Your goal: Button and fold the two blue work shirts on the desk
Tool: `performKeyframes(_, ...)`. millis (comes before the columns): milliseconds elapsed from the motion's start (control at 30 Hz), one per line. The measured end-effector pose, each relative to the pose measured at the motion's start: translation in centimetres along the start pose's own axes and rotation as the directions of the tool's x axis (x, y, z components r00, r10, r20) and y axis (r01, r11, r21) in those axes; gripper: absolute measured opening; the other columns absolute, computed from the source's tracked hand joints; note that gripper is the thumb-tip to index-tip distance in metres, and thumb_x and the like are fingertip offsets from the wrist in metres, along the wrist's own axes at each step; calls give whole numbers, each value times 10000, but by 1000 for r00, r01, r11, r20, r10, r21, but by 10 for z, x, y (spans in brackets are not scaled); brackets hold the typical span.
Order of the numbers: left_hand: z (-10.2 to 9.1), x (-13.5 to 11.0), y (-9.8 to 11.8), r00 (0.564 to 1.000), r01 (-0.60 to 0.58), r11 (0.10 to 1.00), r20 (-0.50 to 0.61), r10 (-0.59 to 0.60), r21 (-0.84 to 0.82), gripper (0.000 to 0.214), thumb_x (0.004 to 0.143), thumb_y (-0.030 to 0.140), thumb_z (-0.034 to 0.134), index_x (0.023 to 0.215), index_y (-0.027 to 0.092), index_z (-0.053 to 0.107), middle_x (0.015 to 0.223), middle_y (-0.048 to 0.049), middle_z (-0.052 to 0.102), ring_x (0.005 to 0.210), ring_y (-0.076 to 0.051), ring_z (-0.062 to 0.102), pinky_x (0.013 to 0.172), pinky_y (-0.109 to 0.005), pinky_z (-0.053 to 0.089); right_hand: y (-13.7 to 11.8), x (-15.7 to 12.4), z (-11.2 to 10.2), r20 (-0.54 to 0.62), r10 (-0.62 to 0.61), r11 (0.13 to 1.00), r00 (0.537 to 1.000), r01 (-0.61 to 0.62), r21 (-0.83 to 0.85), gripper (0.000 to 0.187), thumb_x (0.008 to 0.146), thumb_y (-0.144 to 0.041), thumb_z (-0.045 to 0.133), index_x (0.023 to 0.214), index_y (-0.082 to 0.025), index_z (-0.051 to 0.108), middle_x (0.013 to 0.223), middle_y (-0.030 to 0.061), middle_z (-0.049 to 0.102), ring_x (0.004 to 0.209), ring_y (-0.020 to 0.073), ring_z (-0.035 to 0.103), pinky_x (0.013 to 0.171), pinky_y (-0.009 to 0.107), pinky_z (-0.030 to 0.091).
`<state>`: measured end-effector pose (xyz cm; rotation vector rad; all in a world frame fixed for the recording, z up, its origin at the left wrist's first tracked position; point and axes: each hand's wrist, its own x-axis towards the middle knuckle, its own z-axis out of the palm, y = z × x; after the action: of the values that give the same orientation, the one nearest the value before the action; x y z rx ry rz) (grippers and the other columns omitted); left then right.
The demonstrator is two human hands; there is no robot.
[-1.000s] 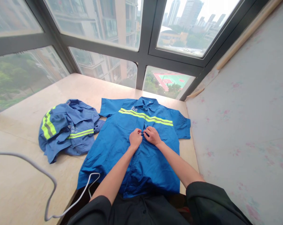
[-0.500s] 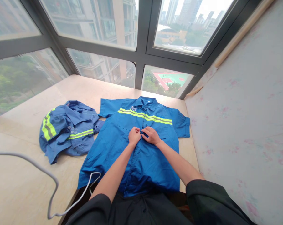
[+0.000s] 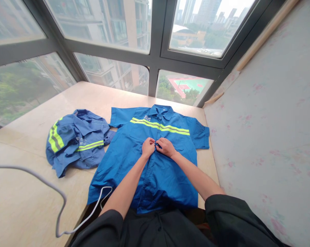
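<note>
A blue short-sleeved work shirt [image 3: 170,171] with a yellow and grey reflective chest band lies spread face up, its collar toward the window. At the middle of its front placket, just below the band, my left hand [image 3: 148,147] pinches the fabric edge. My right hand [image 3: 165,147] grips the placket right beside it, fingers bent and nearly touching the left. Both hands are closed on the shirt front. Whatever small part lies between the fingertips, perhaps a button, is too small to make out. The shirt's lower hem hangs over the near edge.
A second blue work shirt [image 3: 80,140] with reflective bands lies crumpled on the left of the pale sill [image 3: 18,206]. A white cable [image 3: 58,202] loops across the near left. Window frames [image 3: 155,61] stand behind, and a flowered wall [image 3: 260,130] rises on the right.
The view has shifted very slightly. Both hands keep their pinch on the placket at the same spot, and the two shirts lie as before.
</note>
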<state>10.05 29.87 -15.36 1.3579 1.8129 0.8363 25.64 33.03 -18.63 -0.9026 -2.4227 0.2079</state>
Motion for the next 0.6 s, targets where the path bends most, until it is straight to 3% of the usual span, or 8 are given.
performKeyframes(333,2,-4,0,1000,-13,1000,6,13,-2,164,806,84,563,916,196,610,926,-13,717,878,-137,662,792,-236,472,4,-1,6,27,12,990,1000,-8,-144,122,888,-236,545,880,-179,652,833,82,607,793,203,538,745,322,443)
performKeyframes(600,2,-3,3,1000,11,1000,9,-11,20,207,792,66,534,919,208,615,922,-2,713,882,-143,649,792,-241,459,-2,-2,-3,-25,23,998,999,-25,-64,119,880,-246,554,949,-179,624,884,87,614,849,220,558,789,337,469)
